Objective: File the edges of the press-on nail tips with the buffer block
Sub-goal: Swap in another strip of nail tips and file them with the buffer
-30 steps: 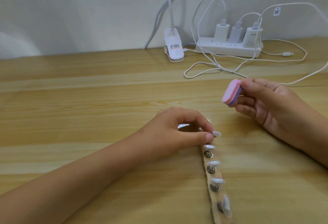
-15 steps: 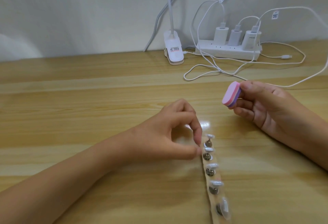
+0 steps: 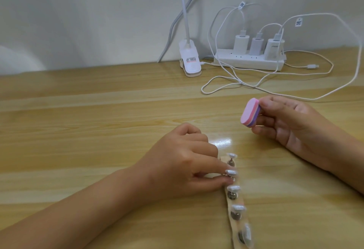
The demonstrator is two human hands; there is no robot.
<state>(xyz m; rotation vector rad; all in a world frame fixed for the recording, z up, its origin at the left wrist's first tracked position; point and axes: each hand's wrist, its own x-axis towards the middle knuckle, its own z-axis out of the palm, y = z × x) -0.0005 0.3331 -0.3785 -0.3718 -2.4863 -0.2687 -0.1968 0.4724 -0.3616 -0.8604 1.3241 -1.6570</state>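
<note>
Left hand (image 3: 183, 162) down on the strip (image 3: 239, 205), pinching what looked like the second nail tip (image 3: 231, 172). Right hand (image 3: 291, 124) gripped the buffer block (image 3: 249, 113) up and to the right, well apart, with a stretch of table (image 3: 98, 130) between them.

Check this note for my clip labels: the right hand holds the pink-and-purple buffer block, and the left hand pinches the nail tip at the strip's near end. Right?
Not quite. The head view shows the left hand pinching the second nail tip from the far end of the strip, not the nearest one. The right hand does hold the pink-and-purple buffer block.
</note>
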